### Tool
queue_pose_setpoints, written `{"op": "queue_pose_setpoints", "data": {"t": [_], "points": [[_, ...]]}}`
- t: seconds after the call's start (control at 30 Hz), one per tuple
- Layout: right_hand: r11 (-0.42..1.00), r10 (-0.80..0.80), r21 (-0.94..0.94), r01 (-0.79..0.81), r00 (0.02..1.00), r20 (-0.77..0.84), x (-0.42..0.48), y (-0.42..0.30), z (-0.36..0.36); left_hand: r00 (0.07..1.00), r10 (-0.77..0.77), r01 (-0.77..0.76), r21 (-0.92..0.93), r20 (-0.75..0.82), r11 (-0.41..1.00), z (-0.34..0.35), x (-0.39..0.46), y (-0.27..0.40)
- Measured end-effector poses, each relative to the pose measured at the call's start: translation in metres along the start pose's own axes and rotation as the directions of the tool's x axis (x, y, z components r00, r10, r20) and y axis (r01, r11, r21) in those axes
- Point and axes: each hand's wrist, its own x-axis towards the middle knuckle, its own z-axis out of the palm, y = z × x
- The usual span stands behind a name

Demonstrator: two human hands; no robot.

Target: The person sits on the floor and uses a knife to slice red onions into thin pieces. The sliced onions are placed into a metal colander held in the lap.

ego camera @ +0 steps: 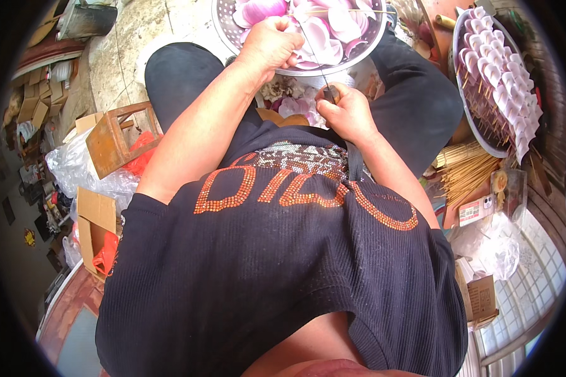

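Between my knees is a metal colander of cut red onion pieces, purple outside and pale inside. My left hand is over its near left rim, fingertips pinched on a thin bamboo skewer that runs right across the onion. Whether an onion piece is also in those fingers is hidden. My right hand, lower and nearer my body, grips the dark handle of a thin-bladed knife. Its narrow blade points up and away, over the colander toward the left fingertips.
Onion scraps lie below the colander. At right, a metal basin holds many skewered onion pieces, beside a bundle of bamboo skewers and a phone. A wooden stool, plastic bags and a cardboard box stand left.
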Motion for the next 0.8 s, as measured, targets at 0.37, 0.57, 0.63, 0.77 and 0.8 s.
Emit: {"op": "queue_pose_setpoints", "data": {"t": [0.37, 0.57, 0.63, 0.77, 0.8], "points": [[0.94, 0.182, 0.271, -0.207, 0.977, 0.112, 0.026, -0.013, -0.004, 0.983, -0.067, 0.093, -0.147, 0.17, 0.985, 0.004, 0.004, -0.009], [0.943, 0.179, 0.28, -0.181, 0.983, 0.033, 0.025, -0.015, -0.004, 0.998, -0.064, 0.062, -0.223, -0.003, 0.973, -0.001, 0.012, -0.016], [0.951, 0.149, 0.271, -0.148, 0.989, 0.017, 0.019, -0.017, -0.005, 0.996, -0.067, 0.053, -0.233, -0.052, 0.971, -0.004, 0.011, -0.018], [0.993, -0.009, 0.114, 0.013, 0.999, -0.036, 0.01, -0.005, 0.002, 0.998, -0.02, 0.005, -0.219, -0.067, 0.976, -0.005, 0.007, -0.017], [0.996, -0.027, 0.082, 0.029, 0.999, -0.034, 0.009, -0.002, 0.003, 0.998, -0.014, -0.001, -0.215, -0.068, 0.977, -0.004, 0.006, -0.017]]}}
